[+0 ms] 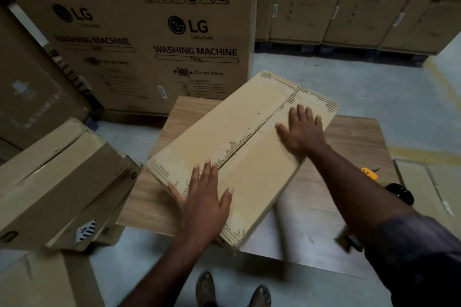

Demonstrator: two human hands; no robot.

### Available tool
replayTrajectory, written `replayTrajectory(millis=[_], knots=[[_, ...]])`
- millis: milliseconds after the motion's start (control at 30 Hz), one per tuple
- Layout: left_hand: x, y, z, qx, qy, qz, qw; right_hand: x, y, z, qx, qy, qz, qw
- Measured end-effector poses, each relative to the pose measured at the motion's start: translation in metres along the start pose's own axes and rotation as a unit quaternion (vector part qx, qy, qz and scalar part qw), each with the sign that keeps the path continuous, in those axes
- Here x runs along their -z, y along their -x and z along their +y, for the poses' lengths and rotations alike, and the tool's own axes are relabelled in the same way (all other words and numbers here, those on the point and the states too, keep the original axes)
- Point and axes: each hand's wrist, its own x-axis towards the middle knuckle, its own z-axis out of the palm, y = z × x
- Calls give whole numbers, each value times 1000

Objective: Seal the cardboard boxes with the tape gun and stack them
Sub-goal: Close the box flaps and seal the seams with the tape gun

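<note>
So the box (224, 127) is lying flat on the table (349, 137), turned at an angle. Both hands are spread flat on top of it, fingers straight, gripping nothing. The left hand (202, 197) presses the near end right by the seam (252, 136), and the right hand (303, 129) is on the far end, just right of the seam. The flaps look shut, but the seam is ragged with torn old tape along it and I see no fresh strip, so I'd call this the hold-it-closed bit before taping. Tip: push both flaps tight together so there's no gap, and leave one palm down when reaching for the gun. A black thing (399, 193) right of the box, beside a yellow tool (369, 173), might be the gun, can't tell. Other boxes (62, 182) sit left of the box.
</note>
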Motion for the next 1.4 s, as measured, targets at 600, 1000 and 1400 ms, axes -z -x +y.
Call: replayTrajectory(millis=[600, 1000, 1400], knots=[[37, -120, -105, -199, 30, -32, 979, -29, 67, -45, -195, -33, 34, 980], [18, -32, -38, 23, 116, 19, 993, 9, 10, 69, -174, -29, 68, 982], [38, -128, -89, -105, 210, 58, 970, -11, 79, 40, -321, -66, 142, 934]])
